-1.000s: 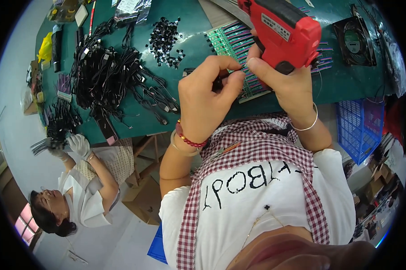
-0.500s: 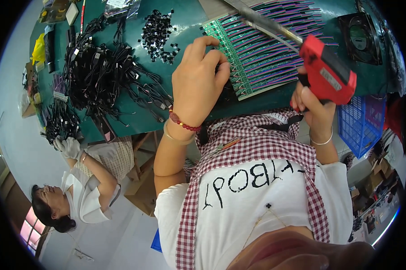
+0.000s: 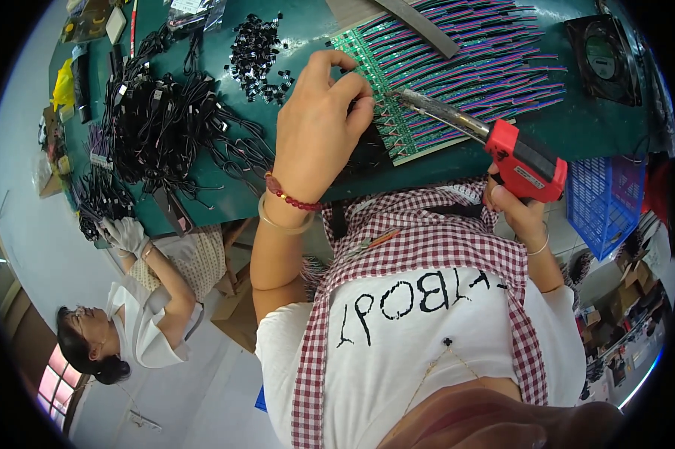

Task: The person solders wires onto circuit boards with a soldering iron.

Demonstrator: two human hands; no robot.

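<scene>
My right hand [image 3: 515, 208] grips the handle of a red and black soldering gun [image 3: 528, 163]. The gun's metal barrel points left, and its tip is over or touching the green circuit board panel [image 3: 397, 135], close to my left fingers. Many thin wires [image 3: 479, 90] in dark, pink and blue run right from the panel in rows. My left hand [image 3: 318, 120] is at the panel's left edge, fingers curled and pinched together. What they hold, if anything, is hidden.
A flat grey bar [image 3: 421, 27] lies across the wires. Left are a heap of small black parts [image 3: 255, 56] and bundled black cables [image 3: 154, 120]. Right are a black fan [image 3: 603, 60] and a blue crate [image 3: 603, 202]. A gloved co-worker [image 3: 124, 236] handles cables at the table's left.
The soldering gun has dropped nearer me, its tip moving from above the panel's far part to beside my left fingers. My left hand has shifted slightly left. The grey bar now shows fully.
</scene>
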